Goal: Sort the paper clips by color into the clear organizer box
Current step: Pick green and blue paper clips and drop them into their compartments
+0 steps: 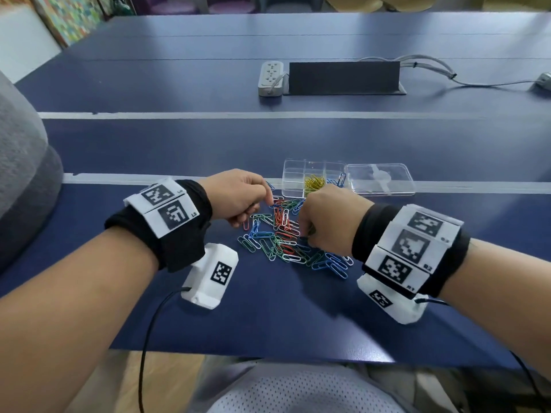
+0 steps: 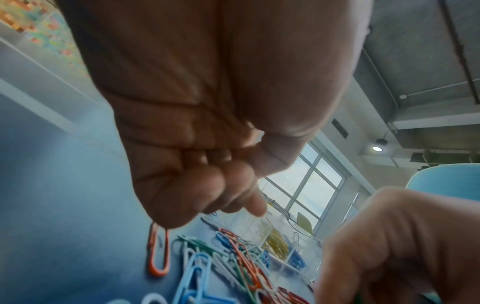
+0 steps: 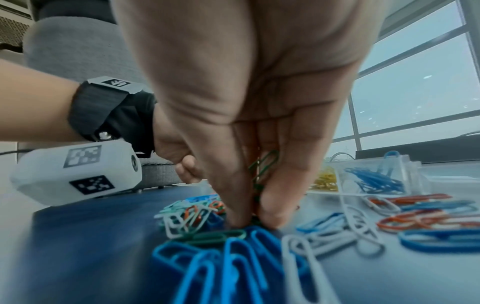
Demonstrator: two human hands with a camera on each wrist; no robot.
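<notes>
Pinching green paper clips (image 3: 262,168) between thumb and fingers, right hand (image 1: 326,222) sits fingertips-down in the mixed clip pile (image 1: 286,239) on the tabletop (image 1: 268,317). Left hand (image 1: 238,198) is curled over the pile's left edge; grip contents can't be told. Clear organizer box (image 1: 293,174) is just beyond, holding yellow and blue clips.

Right hand at the heap of paper clips.
The right hand (image 3: 249,115) pinches green clips (image 3: 262,164) between fingertips (image 3: 272,211) pressed into the heap of paper clips (image 3: 233,246); behind the heap, the clear box (image 3: 405,164) holds yellow clips (image 3: 326,178) and blue clips (image 3: 376,181).
</notes>
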